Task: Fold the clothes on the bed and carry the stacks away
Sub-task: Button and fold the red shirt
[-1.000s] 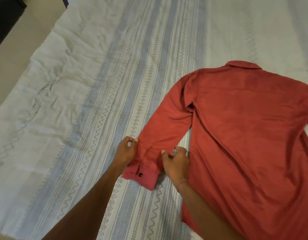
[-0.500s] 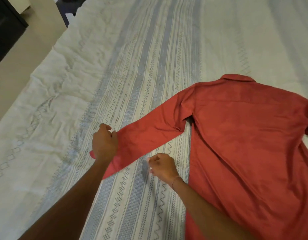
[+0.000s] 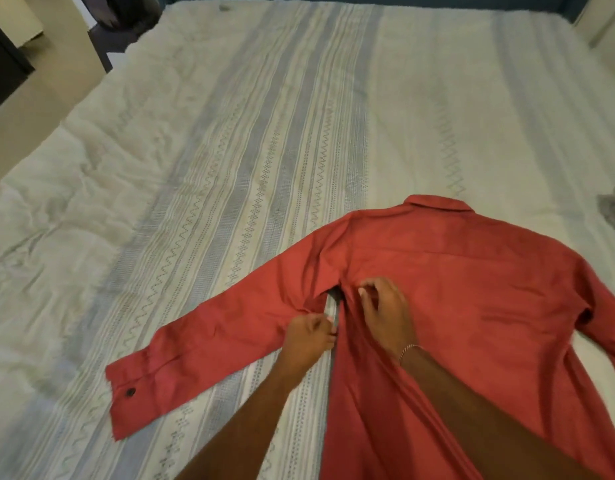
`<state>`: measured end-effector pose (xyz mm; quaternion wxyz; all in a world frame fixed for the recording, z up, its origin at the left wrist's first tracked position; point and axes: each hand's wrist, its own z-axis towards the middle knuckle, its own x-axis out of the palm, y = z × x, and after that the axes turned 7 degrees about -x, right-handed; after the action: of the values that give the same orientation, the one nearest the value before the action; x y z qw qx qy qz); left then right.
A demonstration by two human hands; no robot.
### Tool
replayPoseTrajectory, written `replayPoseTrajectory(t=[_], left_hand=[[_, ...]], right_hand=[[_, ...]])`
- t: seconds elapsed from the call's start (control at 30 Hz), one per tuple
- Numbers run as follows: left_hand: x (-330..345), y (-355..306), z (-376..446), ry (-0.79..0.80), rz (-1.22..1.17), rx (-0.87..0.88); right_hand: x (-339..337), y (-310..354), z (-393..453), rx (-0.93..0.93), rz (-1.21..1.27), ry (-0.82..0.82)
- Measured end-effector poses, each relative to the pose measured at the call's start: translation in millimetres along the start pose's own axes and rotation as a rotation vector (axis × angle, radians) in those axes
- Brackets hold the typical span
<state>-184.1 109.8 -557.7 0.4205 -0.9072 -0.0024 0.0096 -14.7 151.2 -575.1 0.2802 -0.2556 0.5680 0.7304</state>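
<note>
A red long-sleeved shirt [image 3: 472, 299] lies flat, back up, on the striped white bedsheet [image 3: 264, 133], collar pointing away from me. Its left sleeve [image 3: 212, 341] stretches out toward the lower left and ends in a buttoned cuff [image 3: 133, 393]. My left hand [image 3: 309, 337] has curled fingers pinching the sleeve's lower edge by the armpit. My right hand [image 3: 385, 310] rests on the shirt body just right of the armpit, fingers curled into the fabric at the side seam. The shirt's right sleeve runs out of view at the right edge.
A grey piece of cloth [image 3: 614, 213] peeks in at the bed's right edge. A dark bundle [image 3: 133, 12] sits past the bed's far left corner. Beige floor [image 3: 39, 109] and a dark cabinet [image 3: 1, 64] lie to the left.
The sleeve has been drawn out to the left and laid flat, and its cuff is let go. Both hands have moved right along the sleeve to the armpit.
</note>
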Motion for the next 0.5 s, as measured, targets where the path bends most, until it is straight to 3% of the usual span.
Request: replayPoseTrajectory(t=[0.1,0.17,0.27,0.5], left_hand=[[41.1,-20.8,12.0,-0.074,-0.660,-0.089],[50.9,-33.4,25.2,-0.148,-0.888,-0.069],[49.8,-46.6,45.0,-0.216,-1.004,-0.030],[-5.4,-63.6,81.1,-0.397,-0.993,0.128]], right_hand=[[11.1,-19.0,37.2,-0.020,0.008,0.039],[16.4,-27.1,60.8,-0.005,0.031,0.141],[25.6,-44.1,83.9,-0.009,-0.074,0.300],[42.4,-47.0,76.7,-0.091,-0.421,0.280]])
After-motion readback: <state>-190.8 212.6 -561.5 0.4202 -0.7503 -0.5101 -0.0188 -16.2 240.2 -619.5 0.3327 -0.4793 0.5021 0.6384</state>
